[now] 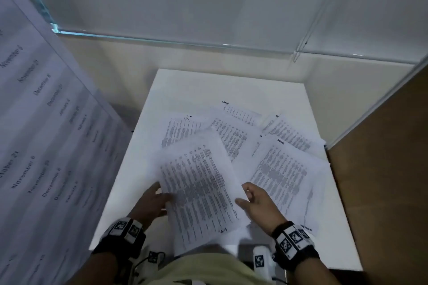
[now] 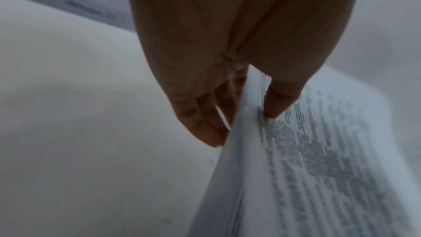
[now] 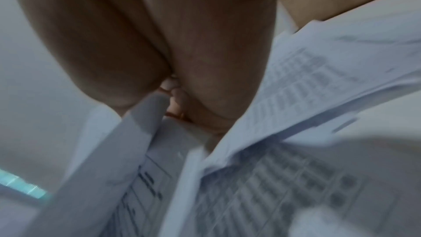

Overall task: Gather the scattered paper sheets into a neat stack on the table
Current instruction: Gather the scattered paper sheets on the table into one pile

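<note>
Left hand [image 1: 151, 201] pinches held sheets [image 1: 201, 183] at left edge; right hand [image 1: 257, 201] grips right edge. Paper light, floppy, slippery: support both edges, slide loose sheets [image 1: 284, 169] along table [image 1: 129, 180].

Black wristbands [image 1: 296, 244] carry white fiducial-marked blocks.

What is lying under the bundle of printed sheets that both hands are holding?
Under the held bundle of printed white paper sheets, more printed sheets lie fanned on the white table. How far they extend beneath the bundle is covered, and so are both hands' lower fingers.
</note>
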Demonstrator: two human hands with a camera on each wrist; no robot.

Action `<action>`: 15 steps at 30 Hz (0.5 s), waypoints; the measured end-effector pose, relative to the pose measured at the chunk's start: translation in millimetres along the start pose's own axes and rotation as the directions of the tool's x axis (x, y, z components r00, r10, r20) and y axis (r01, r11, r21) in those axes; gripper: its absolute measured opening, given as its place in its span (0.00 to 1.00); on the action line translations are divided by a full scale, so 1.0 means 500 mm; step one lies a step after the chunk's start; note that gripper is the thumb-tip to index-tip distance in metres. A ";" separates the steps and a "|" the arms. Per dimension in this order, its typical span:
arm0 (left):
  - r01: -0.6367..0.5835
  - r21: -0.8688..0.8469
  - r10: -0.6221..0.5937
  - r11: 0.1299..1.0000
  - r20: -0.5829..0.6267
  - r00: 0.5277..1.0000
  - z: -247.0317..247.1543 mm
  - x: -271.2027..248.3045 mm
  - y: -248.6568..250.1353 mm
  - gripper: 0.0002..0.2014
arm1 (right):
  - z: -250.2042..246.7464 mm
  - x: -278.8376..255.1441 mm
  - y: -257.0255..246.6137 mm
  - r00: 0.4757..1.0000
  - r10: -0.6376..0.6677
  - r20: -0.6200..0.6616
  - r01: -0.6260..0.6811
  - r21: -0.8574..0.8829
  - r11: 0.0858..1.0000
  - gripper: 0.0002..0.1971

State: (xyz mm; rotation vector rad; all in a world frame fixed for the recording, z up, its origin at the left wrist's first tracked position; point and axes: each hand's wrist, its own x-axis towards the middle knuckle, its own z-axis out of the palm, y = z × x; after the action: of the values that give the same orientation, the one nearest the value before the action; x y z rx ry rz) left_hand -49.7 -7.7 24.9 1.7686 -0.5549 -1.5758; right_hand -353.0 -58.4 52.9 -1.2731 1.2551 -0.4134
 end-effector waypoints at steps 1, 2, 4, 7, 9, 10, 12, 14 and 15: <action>-0.037 0.024 0.035 0.999 0.062 0.997 0.027 0.004 0.014 0.19 | -0.021 -0.008 0.006 1.000 0.027 -0.004 -0.027 0.035 0.999 0.05; -0.073 0.053 0.066 0.996 0.111 0.992 0.057 0.008 0.029 0.19 | -0.042 -0.013 0.017 0.999 0.049 -0.017 -0.047 0.070 0.996 0.08; -0.137 0.134 0.108 0.981 0.201 0.974 0.122 0.016 0.054 0.16 | -0.089 -0.023 0.045 0.991 0.094 -0.092 -0.084 0.105 0.991 0.15; -0.207 0.333 0.087 0.920 0.343 0.935 0.228 0.024 0.081 0.12 | -0.163 -0.041 0.085 0.959 0.137 -0.249 -0.128 0.054 0.990 0.11; -0.271 0.505 0.067 0.819 0.385 0.920 0.291 0.041 0.078 0.06 | -0.212 -0.054 0.119 0.922 0.199 -0.333 -0.195 0.047 0.980 0.08; -0.292 0.579 0.066 0.761 0.379 0.923 0.318 0.052 0.072 0.04 | -0.236 -0.063 0.136 0.898 0.231 -0.374 -0.236 0.032 0.971 0.07; -0.292 0.711 0.074 0.640 0.321 0.944 0.360 0.069 0.061 0.03 | -0.281 -0.080 0.168 0.831 0.315 -0.459 -0.345 0.020 0.938 0.16; -0.272 0.787 0.109 0.553 0.256 0.961 0.392 0.083 0.055 0.09 | -0.322 -0.096 0.205 0.770 0.382 -0.510 -0.423 0.039 0.905 0.26; -0.267 0.807 0.127 0.528 0.236 0.964 0.405 0.089 0.054 0.11 | -0.340 -0.102 0.222 0.747 0.412 -0.522 -0.454 0.054 0.890 0.28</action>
State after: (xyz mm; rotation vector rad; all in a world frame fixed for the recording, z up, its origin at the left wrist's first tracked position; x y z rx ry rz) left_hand -236.3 -100.7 10.2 2.1197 -1.7732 -1.3517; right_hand -558.7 -60.9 14.0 -0.9025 2.0001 -0.3824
